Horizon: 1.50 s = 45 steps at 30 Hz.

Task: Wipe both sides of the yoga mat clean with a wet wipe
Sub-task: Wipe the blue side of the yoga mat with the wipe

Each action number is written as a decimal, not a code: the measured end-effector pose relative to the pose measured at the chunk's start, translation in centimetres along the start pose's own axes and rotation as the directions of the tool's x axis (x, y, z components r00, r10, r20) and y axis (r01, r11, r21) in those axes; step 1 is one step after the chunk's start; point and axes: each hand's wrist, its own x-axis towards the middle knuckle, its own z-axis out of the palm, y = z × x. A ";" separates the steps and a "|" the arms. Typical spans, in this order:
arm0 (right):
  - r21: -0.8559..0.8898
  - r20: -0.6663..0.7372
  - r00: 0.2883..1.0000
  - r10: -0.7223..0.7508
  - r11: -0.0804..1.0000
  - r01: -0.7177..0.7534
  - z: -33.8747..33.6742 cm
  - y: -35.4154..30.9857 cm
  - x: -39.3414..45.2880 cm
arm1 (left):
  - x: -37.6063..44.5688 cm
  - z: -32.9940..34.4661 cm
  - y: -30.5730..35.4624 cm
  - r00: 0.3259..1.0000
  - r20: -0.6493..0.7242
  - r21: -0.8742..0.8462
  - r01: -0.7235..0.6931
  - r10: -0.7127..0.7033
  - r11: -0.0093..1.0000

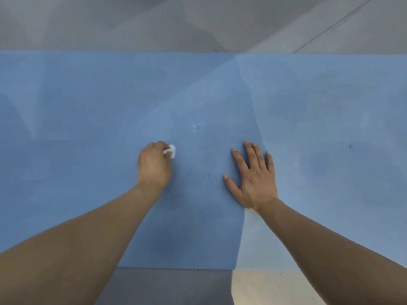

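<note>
Yoga mat [88, 95], blue, lies flat across the grey floor [154, 23], its near edge just above the picture's bottom. The left hand [154, 166] rests mid-mat, fingers curled tight round a small white wet wipe [170, 150]. Beside it, well apart, the right hand [253, 177] presses flat, fingers straight and spread.

You are seeing grey floor [154, 23] lying across the top and bottom of the frame, with a dark seam line [330, 27] running diagonally at upper right.

A pale grey floor [132, 23] carries crossing soft shadows, a thin dark seam [330, 27] running diagonally at upper right.
</note>
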 end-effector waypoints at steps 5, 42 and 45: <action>0.036 -0.059 0.998 -0.005 0.999 0.007 0.4 0.3 -0.1 | -4.3 4.2 7.3 0.830 0.115 -0.136 -0.532 0.546 0.836; 0.016 0.101 0.995 -0.013 1.000 0.012 -0.7 0.2 0.5 | 8.5 3.8 7.0 0.796 0.032 -0.016 -0.604 0.605 0.796; 0.021 0.101 0.995 -0.010 1.000 0.008 -0.7 0.2 0.5 | 4.4 5.8 9.1 0.589 0.182 -0.120 -0.782 0.788 0.612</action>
